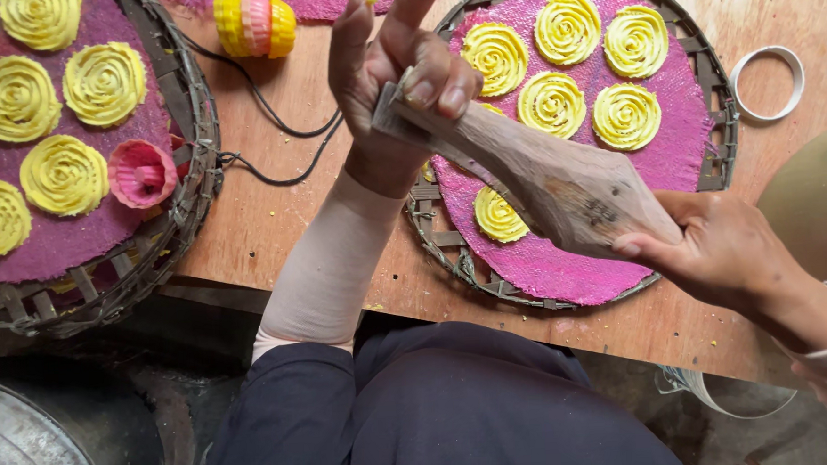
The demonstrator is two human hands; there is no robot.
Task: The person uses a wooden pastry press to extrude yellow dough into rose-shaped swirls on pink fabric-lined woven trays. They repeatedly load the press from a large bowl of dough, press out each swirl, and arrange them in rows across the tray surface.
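- The left hand (395, 68) is closed around the narrow end of a wooden paddle (543, 183), with the forefinger raised and a bit of yellow paste on the thumb tip.
- The right hand (716, 245) grips the wide end of the same paddle, thumb lying along its lower edge, fingers curled under.
- The paddle is held slanting above the right-hand woven tray (717, 84), covering part of it.
- That round tray is lined with a pink cloth (682, 143) and holds yellow spiral rosettes (625, 116): three along the top, two or three below them, and one near the lower edge, partly hidden by the paddle.
- A second woven tray (190, 112) at the left, lined the same way, carries more yellow rosettes, closely spaced, and a pink fluted mould (142, 173) lies at its rim.
- A stack of yellow and pink fluted moulds (253, 22) lies on the wooden table (271, 221) between the trays, near a black cord (276, 126).
- A white ring (764, 82) lies on the table, just right of the right-hand tray.
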